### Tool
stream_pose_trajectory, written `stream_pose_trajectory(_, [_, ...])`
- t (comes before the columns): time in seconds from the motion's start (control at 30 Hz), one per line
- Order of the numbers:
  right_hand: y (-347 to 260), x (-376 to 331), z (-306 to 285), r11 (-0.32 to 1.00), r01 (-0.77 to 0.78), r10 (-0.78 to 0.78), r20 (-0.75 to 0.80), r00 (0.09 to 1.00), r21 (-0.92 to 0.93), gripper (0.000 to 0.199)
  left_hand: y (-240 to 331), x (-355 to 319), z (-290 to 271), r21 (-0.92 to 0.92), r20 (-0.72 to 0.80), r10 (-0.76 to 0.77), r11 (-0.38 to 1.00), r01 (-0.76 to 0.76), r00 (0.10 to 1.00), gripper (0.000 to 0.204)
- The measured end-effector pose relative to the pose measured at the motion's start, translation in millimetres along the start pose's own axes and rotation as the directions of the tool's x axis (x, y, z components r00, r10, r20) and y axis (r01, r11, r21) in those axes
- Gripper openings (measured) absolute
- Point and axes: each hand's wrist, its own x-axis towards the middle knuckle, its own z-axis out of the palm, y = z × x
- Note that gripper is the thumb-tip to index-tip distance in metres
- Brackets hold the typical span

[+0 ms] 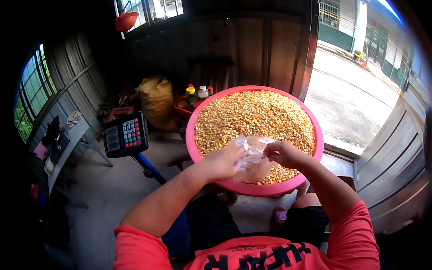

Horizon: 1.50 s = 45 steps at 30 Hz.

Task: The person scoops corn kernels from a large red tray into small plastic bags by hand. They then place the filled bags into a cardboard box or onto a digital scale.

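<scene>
A clear plastic bag is stretched between my hands, low over the near side of a wide pink basin. My left hand is closed on the bag's left side, its fingertips partly hidden by the plastic. With bent fingers, my right hand pinches the bag's edge on the right. Dried corn kernels, yellow with some reddish ones, are heaped in the basin. The bag looks crumpled; whether anything is inside it I cannot tell.
A scale's keypad display stands on a blue post left of the basin. Behind are a tan sack and several bottles in a red container. A side table stands far left; an open doorway lies right.
</scene>
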Motion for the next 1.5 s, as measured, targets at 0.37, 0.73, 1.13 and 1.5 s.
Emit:
stream_pose_trajectory(0.37, [21.9,-29.8,-16.2,0.878,-0.035,0.197,-0.292,0.936,0.478,0.014,-11.2,48.7,9.3,-0.743,-0.019,-0.199,0.659,0.12,0.98,0.016])
stream_pose_trajectory(0.73, [-8.3,-57.5,-13.9,0.875,-0.002,0.101,-0.179,0.979,0.484,0.016,-1.6,30.8,-15.5,-0.876,-0.01,-0.228,0.472,0.102,0.974,0.018])
stream_pose_trajectory(1.13, [-32.5,-19.2,-13.4,0.951,-0.03,0.128,-0.307,0.943,0.307,0.034,33.1,-2.0,-67.1,-0.901,-0.312,-0.141,0.358,-0.246,0.94,0.016])
stream_pose_trajectory(1.5, [42.5,-33.6,16.8,0.874,-0.306,0.201,-0.292,0.935,-0.377,0.023,48.7,-37.8,-56.9,-0.962,-0.198,-0.21,0.23,-0.148,0.958,0.036])
